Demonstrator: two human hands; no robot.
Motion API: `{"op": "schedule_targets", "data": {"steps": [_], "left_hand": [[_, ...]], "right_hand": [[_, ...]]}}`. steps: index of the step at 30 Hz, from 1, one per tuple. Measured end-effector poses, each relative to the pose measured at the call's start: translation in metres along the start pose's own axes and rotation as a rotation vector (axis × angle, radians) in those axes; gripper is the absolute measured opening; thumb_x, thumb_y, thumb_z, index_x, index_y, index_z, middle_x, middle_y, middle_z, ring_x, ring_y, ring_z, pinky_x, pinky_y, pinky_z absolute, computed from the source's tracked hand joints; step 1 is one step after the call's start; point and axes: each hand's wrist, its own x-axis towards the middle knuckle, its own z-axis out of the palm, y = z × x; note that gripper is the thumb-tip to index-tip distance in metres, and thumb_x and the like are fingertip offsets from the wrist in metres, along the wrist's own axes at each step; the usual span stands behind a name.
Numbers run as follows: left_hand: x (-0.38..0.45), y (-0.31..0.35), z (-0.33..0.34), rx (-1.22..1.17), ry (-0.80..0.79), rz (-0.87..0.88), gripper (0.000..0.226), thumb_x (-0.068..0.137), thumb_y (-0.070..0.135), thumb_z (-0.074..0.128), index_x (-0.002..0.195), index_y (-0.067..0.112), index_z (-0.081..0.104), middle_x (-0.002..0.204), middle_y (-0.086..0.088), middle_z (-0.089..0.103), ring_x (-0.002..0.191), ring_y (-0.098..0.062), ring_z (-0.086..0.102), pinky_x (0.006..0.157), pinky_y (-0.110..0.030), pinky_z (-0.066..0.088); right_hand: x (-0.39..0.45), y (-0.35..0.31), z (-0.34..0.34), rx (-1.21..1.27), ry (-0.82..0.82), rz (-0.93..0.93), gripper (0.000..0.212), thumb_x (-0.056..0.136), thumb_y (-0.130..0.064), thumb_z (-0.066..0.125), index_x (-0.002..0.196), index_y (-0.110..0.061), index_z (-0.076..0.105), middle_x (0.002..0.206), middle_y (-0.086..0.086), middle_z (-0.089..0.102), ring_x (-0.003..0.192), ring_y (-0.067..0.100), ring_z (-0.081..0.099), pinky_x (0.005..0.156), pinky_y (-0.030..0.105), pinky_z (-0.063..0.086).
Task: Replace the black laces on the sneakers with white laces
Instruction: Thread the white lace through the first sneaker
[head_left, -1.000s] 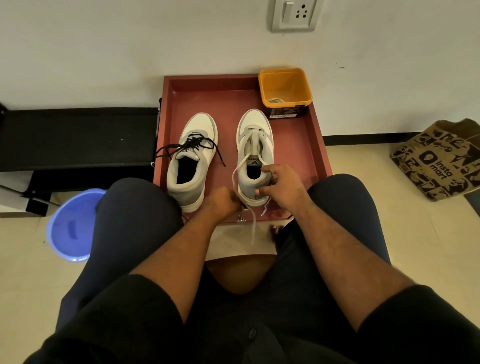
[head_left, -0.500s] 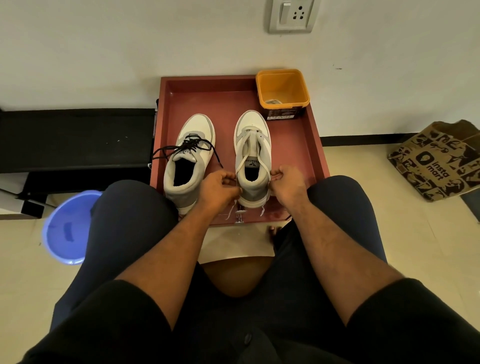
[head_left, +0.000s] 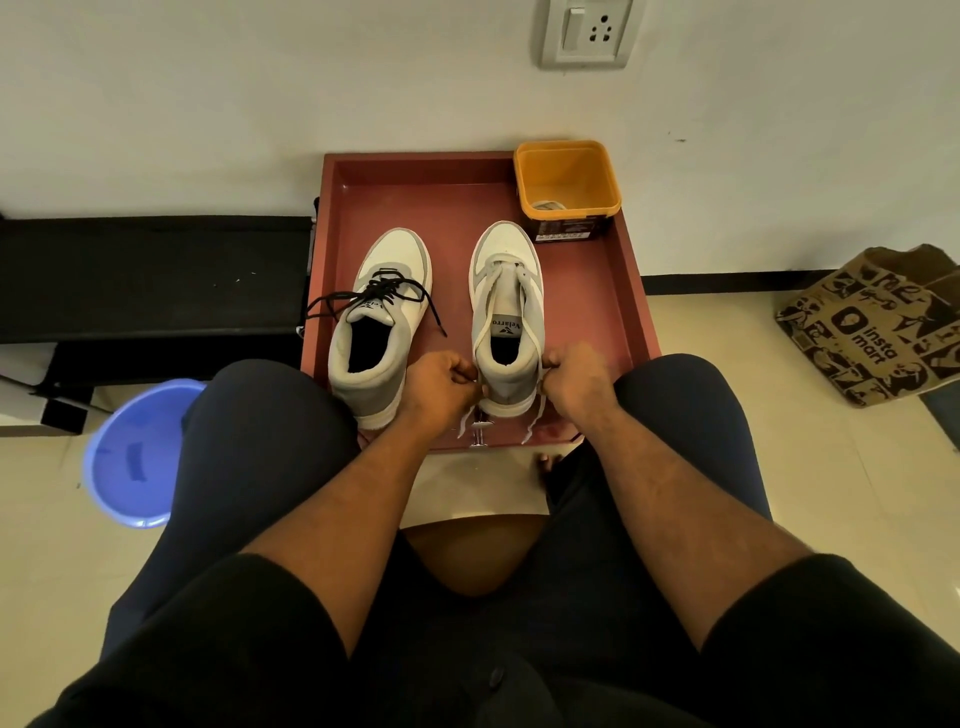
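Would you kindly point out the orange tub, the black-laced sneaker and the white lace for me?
orange tub (head_left: 566, 174): head view, on its inner back wall.
black-laced sneaker (head_left: 397, 249): head view, on its white toe cap.
white lace (head_left: 531, 327): head view, on the strand running to the right hand (head_left: 576, 382).

Blue round plastic basin on floor at left; brown printed paper bag at right against wall; white wall socket with switch above; low black bench at left.

Both forearms reach toward twelve o'clock; left hand at eleven and right hand at one, fingers curled, each pinching a lace end.
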Motion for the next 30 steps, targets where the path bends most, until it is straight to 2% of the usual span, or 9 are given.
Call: {"op": "schedule_targets", "data": {"steps": [3, 7, 12, 15, 18, 21, 24, 26, 30], "left_hand": [[0.001, 0.001, 0.001, 0.004, 0.001, 0.015, 0.024, 0.073, 0.009, 0.083, 0.067, 0.023, 0.064, 0.063, -0.001, 0.066, 0.064, -0.021, 0.067, 0.071, -0.040, 0.061], [0.002, 0.000, 0.001, 0.001, -0.022, 0.042, 0.021, 0.074, 0.009, 0.083, 0.067, 0.021, 0.067, 0.061, -0.001, 0.066, 0.058, -0.016, 0.062, 0.065, -0.034, 0.058], [0.001, -0.001, 0.001, 0.001, -0.035, 0.040, 0.012, 0.075, 0.010, 0.081, 0.072, 0.013, 0.071, 0.060, -0.001, 0.066, 0.055, -0.014, 0.060, 0.061, -0.029, 0.054], [-0.001, 0.000, 0.001, 0.037, -0.041, 0.062, 0.012, 0.078, 0.013, 0.079, 0.070, 0.010, 0.072, 0.056, 0.001, 0.063, 0.053, -0.013, 0.056, 0.058, -0.026, 0.050], [-0.002, 0.001, 0.001, 0.098, -0.046, 0.065, 0.010, 0.080, 0.006, 0.074, 0.071, 0.001, 0.073, 0.052, 0.001, 0.058, 0.049, -0.010, 0.051, 0.057, -0.022, 0.046], [-0.004, 0.000, 0.003, 0.129, -0.096, 0.039, 0.013, 0.078, 0.001, 0.072, 0.066, 0.004, 0.071, 0.052, 0.001, 0.058, 0.047, -0.008, 0.051, 0.058, -0.023, 0.047], [-0.007, 0.001, 0.004, 0.196, -0.125, 0.043, 0.022, 0.077, 0.000, 0.070, 0.058, 0.009, 0.065, 0.047, 0.004, 0.052, 0.038, 0.001, 0.045, 0.045, -0.013, 0.038], [-0.007, 0.001, 0.005, 0.261, -0.143, 0.063, 0.019, 0.077, 0.000, 0.070, 0.059, 0.004, 0.065, 0.050, -0.002, 0.053, 0.045, -0.003, 0.046, 0.045, -0.015, 0.035], [-0.007, 0.000, 0.007, 0.310, -0.158, 0.085, 0.010, 0.077, 0.001, 0.071, 0.068, -0.006, 0.070, 0.062, -0.011, 0.057, 0.061, -0.015, 0.052, 0.055, -0.022, 0.037]], "right_hand": [[-0.001, 0.001, -0.002, -0.029, -0.059, 0.014, 0.023, 0.083, 0.005, 0.055, 0.068, -0.008, 0.066, 0.059, 0.003, 0.056, 0.054, 0.016, 0.052, 0.045, 0.021, 0.041], [-0.002, 0.002, -0.002, -0.008, -0.125, 0.029, 0.027, 0.082, 0.008, 0.056, 0.095, -0.008, 0.074, 0.081, 0.011, 0.069, 0.066, 0.022, 0.062, 0.059, 0.031, 0.056], [-0.002, 0.004, -0.005, 0.007, -0.232, 0.055, 0.033, 0.084, 0.009, 0.053, 0.106, -0.008, 0.071, 0.074, 0.012, 0.067, 0.057, 0.019, 0.059, 0.062, 0.033, 0.057], [-0.002, 0.005, -0.004, 0.011, -0.229, 0.064, 0.034, 0.081, 0.011, 0.056, 0.105, -0.008, 0.071, 0.083, 0.017, 0.071, 0.065, 0.024, 0.063, 0.068, 0.039, 0.059], [-0.003, 0.004, 0.002, 0.002, -0.148, 0.032, 0.033, 0.075, 0.009, 0.059, 0.100, -0.008, 0.072, 0.077, 0.016, 0.069, 0.072, 0.031, 0.067, 0.068, 0.044, 0.060], [-0.005, 0.005, 0.006, 0.003, -0.117, 0.021, 0.029, 0.078, 0.008, 0.059, 0.096, -0.010, 0.073, 0.074, 0.009, 0.067, 0.073, 0.030, 0.068, 0.066, 0.040, 0.060], [-0.005, 0.004, 0.009, 0.005, -0.096, 0.018, 0.029, 0.079, 0.007, 0.060, 0.097, -0.012, 0.072, 0.079, 0.010, 0.069, 0.075, 0.029, 0.068, 0.067, 0.040, 0.061], [-0.006, 0.004, 0.012, 0.001, -0.073, 0.016, 0.027, 0.078, 0.007, 0.059, 0.092, -0.012, 0.072, 0.076, 0.008, 0.069, 0.073, 0.028, 0.069, 0.066, 0.041, 0.061], [-0.007, 0.003, 0.015, 0.050, -0.045, 0.027, 0.028, 0.077, 0.010, 0.056, 0.089, -0.010, 0.071, 0.074, 0.007, 0.068, 0.072, 0.028, 0.068, 0.063, 0.036, 0.059]]}}
